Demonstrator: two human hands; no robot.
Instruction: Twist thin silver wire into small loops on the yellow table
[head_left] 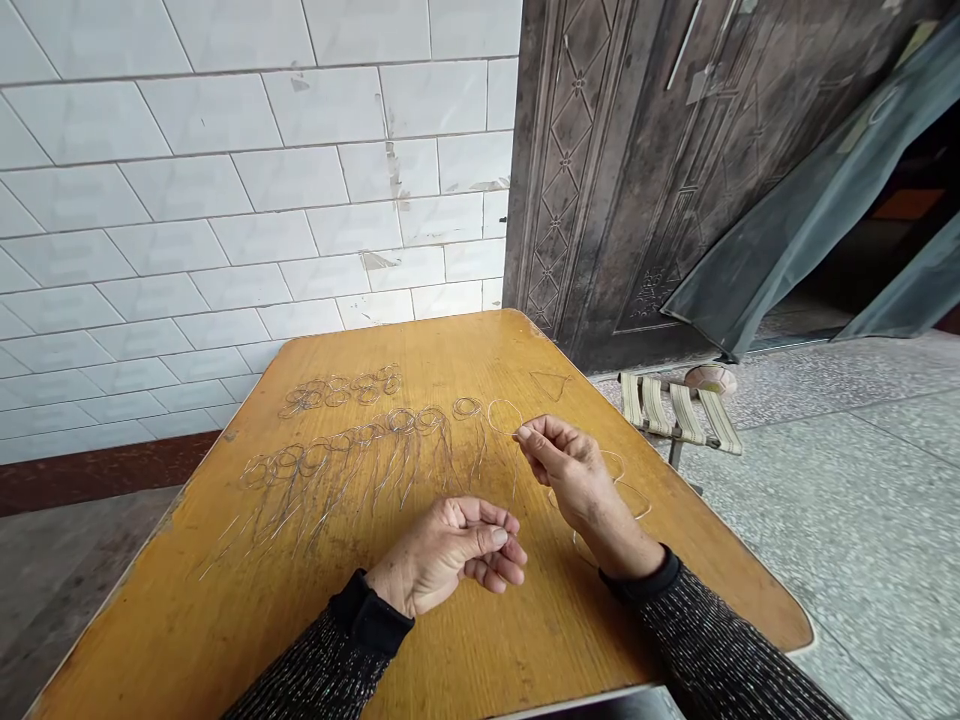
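Pinching the rim suits this likely light, springy wire loop (490, 415): your right hand (576, 478) clamps it, left hand's (454, 552) grip unclear.

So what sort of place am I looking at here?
Probably a home's porch or front room serving as a workspace; I can't tell which. The signs: a white-tiled wall, a hanging curtain, and a wooden table bearing wire loops.

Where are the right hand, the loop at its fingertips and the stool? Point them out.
Right hand (577, 480): head view, back of hand.
Loop (490, 415): head view, left edge.
Stool (685, 411): head view, seat strap.
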